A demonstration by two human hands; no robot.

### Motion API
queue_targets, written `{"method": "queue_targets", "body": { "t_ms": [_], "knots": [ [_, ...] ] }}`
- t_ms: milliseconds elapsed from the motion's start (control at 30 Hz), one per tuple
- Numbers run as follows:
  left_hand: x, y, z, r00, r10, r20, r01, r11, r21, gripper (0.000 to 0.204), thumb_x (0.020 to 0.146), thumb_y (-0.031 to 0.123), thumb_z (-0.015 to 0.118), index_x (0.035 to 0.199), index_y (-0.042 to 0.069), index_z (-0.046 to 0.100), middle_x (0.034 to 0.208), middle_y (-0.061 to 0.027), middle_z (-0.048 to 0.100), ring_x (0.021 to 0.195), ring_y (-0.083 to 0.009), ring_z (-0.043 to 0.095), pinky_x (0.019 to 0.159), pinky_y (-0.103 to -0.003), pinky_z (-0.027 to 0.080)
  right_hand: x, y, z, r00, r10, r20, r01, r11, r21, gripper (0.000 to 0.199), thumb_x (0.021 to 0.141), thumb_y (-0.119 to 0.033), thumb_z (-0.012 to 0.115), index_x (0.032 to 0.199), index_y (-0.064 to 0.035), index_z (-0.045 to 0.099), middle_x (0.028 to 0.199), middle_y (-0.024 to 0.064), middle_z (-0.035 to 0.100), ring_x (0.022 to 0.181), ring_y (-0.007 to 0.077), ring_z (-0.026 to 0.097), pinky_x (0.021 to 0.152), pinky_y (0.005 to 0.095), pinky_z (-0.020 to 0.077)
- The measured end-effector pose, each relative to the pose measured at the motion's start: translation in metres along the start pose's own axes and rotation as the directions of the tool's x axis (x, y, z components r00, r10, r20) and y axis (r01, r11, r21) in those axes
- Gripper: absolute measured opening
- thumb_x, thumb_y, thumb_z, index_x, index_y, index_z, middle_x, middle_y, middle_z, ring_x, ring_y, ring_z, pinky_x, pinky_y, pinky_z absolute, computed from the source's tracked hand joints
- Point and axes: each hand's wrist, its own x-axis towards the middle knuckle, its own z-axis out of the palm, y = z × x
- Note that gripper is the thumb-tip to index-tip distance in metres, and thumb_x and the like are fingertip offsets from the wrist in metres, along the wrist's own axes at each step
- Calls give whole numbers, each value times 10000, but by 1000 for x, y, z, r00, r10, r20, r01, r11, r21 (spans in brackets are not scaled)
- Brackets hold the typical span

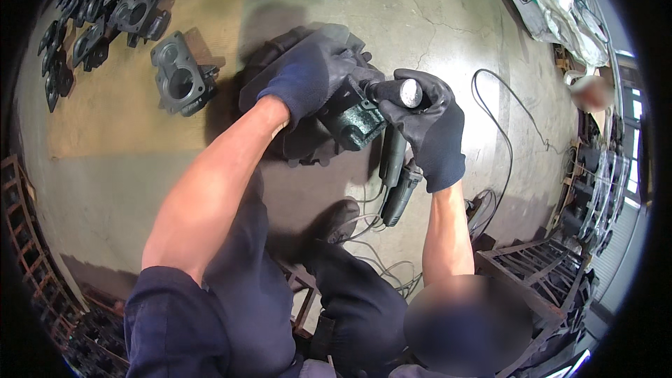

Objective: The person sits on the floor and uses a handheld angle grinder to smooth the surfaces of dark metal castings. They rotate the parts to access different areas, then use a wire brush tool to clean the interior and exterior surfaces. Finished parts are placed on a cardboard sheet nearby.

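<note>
A dark metal casting [355, 123] with a greenish, boxy end is tilted up in front of me, among other dark metal pieces. My left hand [308, 73], in a dark glove with a blue back, is closed on its upper part; the fingertips are partly hidden. Close to the casting's right side, my gloved right hand [430, 119] is closed round a dark cylindrical piece [406, 92] with a pale round end face. Its far end lies behind the casting, so its kind cannot be told. Below this hand are corded power tools [400, 196] with dark bodies.
A similar casting [179, 73] lies alone on the floor at left, and several more castings [133, 14] crowd the far left. Black cords [509, 140] loop across the floor. A metal rack [532, 273] stands near right; white sacks [546, 0] lie far right.
</note>
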Motion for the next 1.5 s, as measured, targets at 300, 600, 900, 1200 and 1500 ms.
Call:
{"method": "queue_targets", "body": {
  "t_ms": [300, 600, 900, 1200, 1500],
  "knots": [
    [3, -18, 9, 999, 20, -48, -18, 999, 36, 291, 846, 25, 599, 1093, 99, 733, 1220, -151, 666, 1104, -336, 650, 943, -374, 533, 14, -23, -2, 991, -50, 124, 30, 987, 159, 413, 828, -260, 792, 1156, -27, 696, 1083, 160, 710, 1014, 237, 671, 903, 361, 520],
    [1, -18, 8, 996, 63, -55, -61, 998, 31, 284, 855, 25, 601, 1089, 114, 736, 1227, -148, 661, 1105, -331, 641, 946, -388, 518, 31, -38, 23, 971, 235, 40, -217, 805, 552, 386, 931, -358, 721, 774, -9, 674, 632, 32, 611, 569, 89, 542, 552, 248, 415],
    [-1, -21, 11, 969, 229, -92, -218, 969, 115, 236, 881, 37, 605, 1072, 89, 732, 1130, -152, 686, 1060, -327, 654, 913, -365, 531, 32, -33, 43, 928, 373, 6, -300, 737, 606, 377, 906, -343, 760, 716, -30, 676, 605, 39, 632, 491, 85, 530, 490, 238, 393],
    [0, -19, 12, 988, 149, -37, -146, 986, 78, 243, 892, 26, 567, 1077, 55, 722, 1190, -175, 678, 1079, -329, 660, 931, -379, 530, 32, -63, -42, 983, 57, -176, 89, 686, 722, 355, 923, -324, 735, 711, -44, 674, 563, 71, 609, 407, 124, 528, 386, 278, 426],
    [-1, -4, 5, 999, -52, -16, 48, 979, -199, 270, 952, 48, 551, 1178, -2, 690, 1199, -183, 680, 1108, -268, 659, 980, -326, 500, -108, 182, -53, 539, 837, -98, -686, 503, 526, 411, 910, -383, 717, 735, -19, 644, 506, 46, 509, 325, 177, 457, 319, 332, 372]
  ]
}}
